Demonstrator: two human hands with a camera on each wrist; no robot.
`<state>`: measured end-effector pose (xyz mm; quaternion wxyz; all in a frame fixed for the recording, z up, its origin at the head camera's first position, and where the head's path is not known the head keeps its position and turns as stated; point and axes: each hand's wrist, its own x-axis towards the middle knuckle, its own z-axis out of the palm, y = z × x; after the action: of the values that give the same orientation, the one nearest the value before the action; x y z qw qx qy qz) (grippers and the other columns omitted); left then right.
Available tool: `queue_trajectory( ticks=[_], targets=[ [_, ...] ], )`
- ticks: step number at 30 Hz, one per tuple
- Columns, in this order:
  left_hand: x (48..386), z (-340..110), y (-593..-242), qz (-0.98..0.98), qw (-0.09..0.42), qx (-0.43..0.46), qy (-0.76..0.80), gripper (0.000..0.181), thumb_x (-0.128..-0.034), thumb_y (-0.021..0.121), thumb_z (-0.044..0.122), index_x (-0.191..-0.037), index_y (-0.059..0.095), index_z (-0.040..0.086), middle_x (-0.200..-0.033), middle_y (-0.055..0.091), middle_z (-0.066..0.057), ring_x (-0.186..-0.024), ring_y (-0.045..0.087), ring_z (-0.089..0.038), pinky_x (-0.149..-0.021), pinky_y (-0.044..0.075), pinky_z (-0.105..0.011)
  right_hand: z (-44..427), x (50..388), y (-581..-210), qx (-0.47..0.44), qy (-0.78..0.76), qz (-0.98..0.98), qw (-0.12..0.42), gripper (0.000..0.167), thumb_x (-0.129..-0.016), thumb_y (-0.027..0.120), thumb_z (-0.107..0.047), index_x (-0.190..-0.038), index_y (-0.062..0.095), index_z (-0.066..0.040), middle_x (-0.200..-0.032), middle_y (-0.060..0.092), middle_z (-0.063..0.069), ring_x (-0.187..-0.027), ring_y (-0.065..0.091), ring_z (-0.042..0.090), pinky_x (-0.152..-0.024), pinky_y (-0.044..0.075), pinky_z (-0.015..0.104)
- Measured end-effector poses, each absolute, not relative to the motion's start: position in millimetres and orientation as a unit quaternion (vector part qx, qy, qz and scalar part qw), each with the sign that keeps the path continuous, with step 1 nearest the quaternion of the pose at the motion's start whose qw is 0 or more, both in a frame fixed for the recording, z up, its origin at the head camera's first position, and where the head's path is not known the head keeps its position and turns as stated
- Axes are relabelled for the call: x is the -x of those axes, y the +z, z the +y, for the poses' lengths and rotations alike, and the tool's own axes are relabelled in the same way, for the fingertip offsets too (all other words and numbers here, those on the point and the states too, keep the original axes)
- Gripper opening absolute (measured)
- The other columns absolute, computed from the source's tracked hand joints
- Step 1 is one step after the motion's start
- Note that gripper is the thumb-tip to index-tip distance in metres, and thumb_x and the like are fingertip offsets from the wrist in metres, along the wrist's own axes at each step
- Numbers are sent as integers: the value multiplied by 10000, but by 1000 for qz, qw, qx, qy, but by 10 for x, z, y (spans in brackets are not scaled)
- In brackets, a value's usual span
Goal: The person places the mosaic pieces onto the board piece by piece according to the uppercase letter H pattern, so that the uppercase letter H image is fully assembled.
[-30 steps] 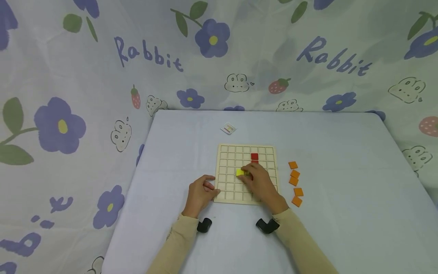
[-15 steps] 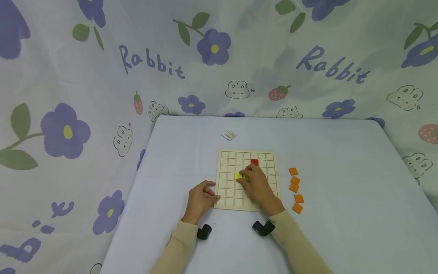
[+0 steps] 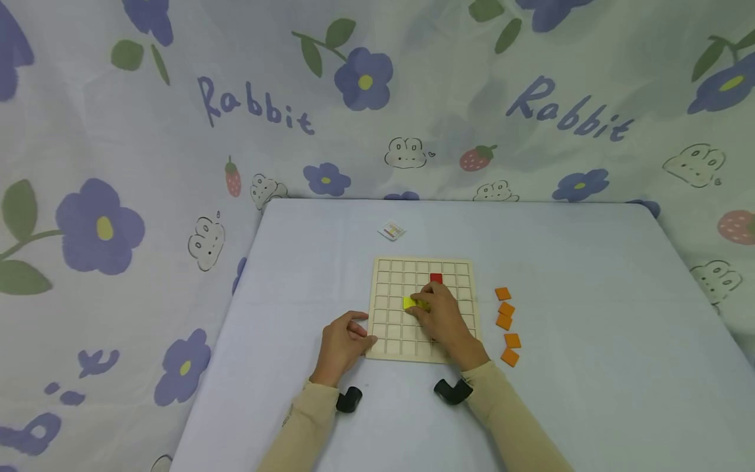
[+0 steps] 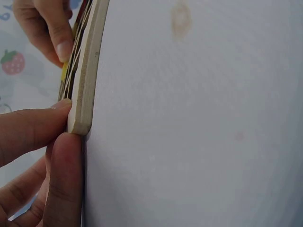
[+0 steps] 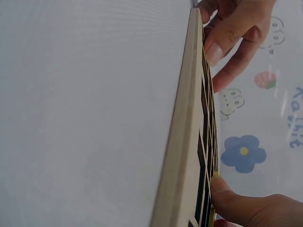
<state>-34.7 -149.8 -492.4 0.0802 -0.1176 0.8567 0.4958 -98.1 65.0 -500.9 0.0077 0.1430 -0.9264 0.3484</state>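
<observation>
A square wooden grid board [image 3: 389,349] lies on the table. My left hand [image 3: 341,344] holds its near left corner, with the thumb at the corner and a finger along the left edge. Over the middle of the board, my right hand [image 3: 441,318] pinches a yellow square tile [image 3: 408,303] between thumb and index finger. More yellow shows just under those fingers, partly hidden. A red tile [image 3: 436,278] sits in a cell beyond the right hand. In the right wrist view, the thumb [image 5: 223,187] touches a thin yellow edge on the board's top.
Several loose orange tiles [image 3: 512,341] lie in a rough column right of the board. A small printed card [image 3: 392,230] rests beyond the board's far edge. White cloth covers the table [image 3: 590,295], and a patterned curtain [image 3: 519,78] hangs behind it.
My right hand and the yellow tile shift very slightly away from me on the board. A second red tile that showed earlier is now covered by the hand. The left hand stays at the corner.
</observation>
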Motion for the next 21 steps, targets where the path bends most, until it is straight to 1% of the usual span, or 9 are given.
queue_trajectory(
  ticks=[4,9,12,17,21],
  targets=[
    [357,-1505,-4921,858,83,112,494,448,-789,836,64,-1210,684,76,-863,653,-76,-674,622,-104,-583,555,-238,651,974,-5023,-140,350,-926,12,311,-831,825,-199,-1095,774,-41,-1053,623,91,-962,554,229,-822,511,351],
    [363,-1555,-4895,863,67,124,484,439,-788,837,75,-1202,692,105,-857,659,-59,-668,622,-107,-583,548,-232,591,1008,-5006,-148,349,-925,11,358,-850,812,-235,-1147,752,-44,-1095,617,96,-989,557,229,-841,524,366],
    [355,-1565,-4897,862,68,125,486,440,-792,833,82,-1208,692,107,-863,663,-57,-671,620,-105,-585,546,-231,586,1016,-4998,-148,351,-924,11,377,-845,817,-240,-1158,744,-43,-1103,624,100,-1000,566,235,-852,531,374],
    [353,-1542,-4929,860,70,117,491,441,-789,832,75,-1207,694,96,-859,665,-60,-665,617,-99,-575,543,-225,658,976,-5000,-144,350,-925,36,371,-838,823,-256,-1137,750,-49,-1096,662,87,-988,578,230,-842,533,373],
    [363,-1530,-4933,865,71,108,486,437,-792,828,67,-1207,693,85,-861,669,-73,-667,616,-99,-572,534,-221,740,936,-5017,-147,361,-920,52,354,-866,797,-273,-1152,745,-70,-1078,688,74,-978,574,227,-841,528,377]
  ],
)
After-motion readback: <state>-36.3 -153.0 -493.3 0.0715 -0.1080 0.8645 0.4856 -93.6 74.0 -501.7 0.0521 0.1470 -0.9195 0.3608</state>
